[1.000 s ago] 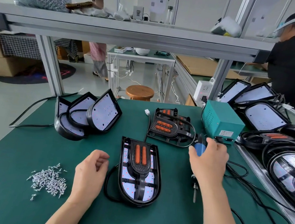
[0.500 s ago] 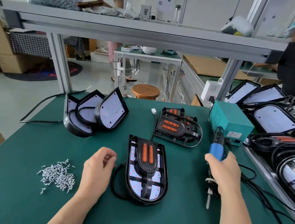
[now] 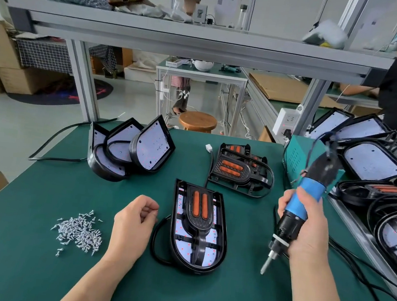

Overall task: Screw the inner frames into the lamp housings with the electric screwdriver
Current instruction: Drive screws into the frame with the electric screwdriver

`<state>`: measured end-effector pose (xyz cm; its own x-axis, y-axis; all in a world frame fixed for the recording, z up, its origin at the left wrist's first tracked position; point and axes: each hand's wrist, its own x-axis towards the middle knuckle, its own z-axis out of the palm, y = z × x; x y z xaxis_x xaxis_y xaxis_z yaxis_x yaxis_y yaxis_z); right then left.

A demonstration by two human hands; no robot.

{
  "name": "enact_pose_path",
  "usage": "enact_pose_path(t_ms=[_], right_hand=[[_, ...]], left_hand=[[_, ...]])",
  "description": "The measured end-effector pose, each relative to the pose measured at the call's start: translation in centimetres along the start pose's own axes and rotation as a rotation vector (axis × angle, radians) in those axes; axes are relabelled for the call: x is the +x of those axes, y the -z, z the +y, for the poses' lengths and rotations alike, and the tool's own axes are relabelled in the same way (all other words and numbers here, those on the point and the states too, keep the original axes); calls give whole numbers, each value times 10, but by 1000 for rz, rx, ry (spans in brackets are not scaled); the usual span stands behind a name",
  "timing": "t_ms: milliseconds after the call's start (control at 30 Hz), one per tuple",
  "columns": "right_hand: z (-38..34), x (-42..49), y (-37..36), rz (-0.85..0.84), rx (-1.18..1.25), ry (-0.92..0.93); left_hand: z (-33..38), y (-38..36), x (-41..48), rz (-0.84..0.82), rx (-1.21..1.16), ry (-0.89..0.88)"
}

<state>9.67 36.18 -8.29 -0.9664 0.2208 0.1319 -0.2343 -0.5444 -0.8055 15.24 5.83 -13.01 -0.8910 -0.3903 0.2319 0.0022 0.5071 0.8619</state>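
Lamp housing lies flat at the middle of the green mat, rounded end toward the person, with a black inner frame bearing two orange strips seated in it. Just left of it the left hand sits with fingers curled to the thumb; whether they pinch anything cannot be told. A pile of screws lies farther left. Right of the housing, the right hand grips the blue electric screwdriver, tilted, bit down and clear of the housing. More inner frames are stacked behind.
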Motion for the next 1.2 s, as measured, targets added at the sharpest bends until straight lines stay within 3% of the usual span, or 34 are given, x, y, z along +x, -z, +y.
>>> enact_pose_path(t_ms=[200, 367, 433, 600, 667, 767, 867, 1067, 1200], right_hand=[[0, -5, -9, -39, 172, 8], [4, -6, -16, 31, 293, -8], [8, -7, -24, 122, 305, -25], [19, 1, -49, 551, 452, -146], [28, 2, -50, 623, 464, -205], [39, 2, -49, 639, 425, -238], [41, 8, -49, 592, 397, -223], [41, 10, -38, 590, 526, -192], [40, 17, -29, 560, 626, -177]], left_hand=[[1, 0, -1, -7, -6, 16], [3, 0, 0, 4, -14, 22], [3, 1, -1, 9, -15, 23], [1, 3, -2, 26, -29, 51], [3, 5, -2, 55, -110, 100], [15, 13, -5, 108, -216, 129], [36, 14, -7, 102, -160, 51], [90, -19, -20, -147, -3, -228], [103, -41, -23, -228, 73, -249]])
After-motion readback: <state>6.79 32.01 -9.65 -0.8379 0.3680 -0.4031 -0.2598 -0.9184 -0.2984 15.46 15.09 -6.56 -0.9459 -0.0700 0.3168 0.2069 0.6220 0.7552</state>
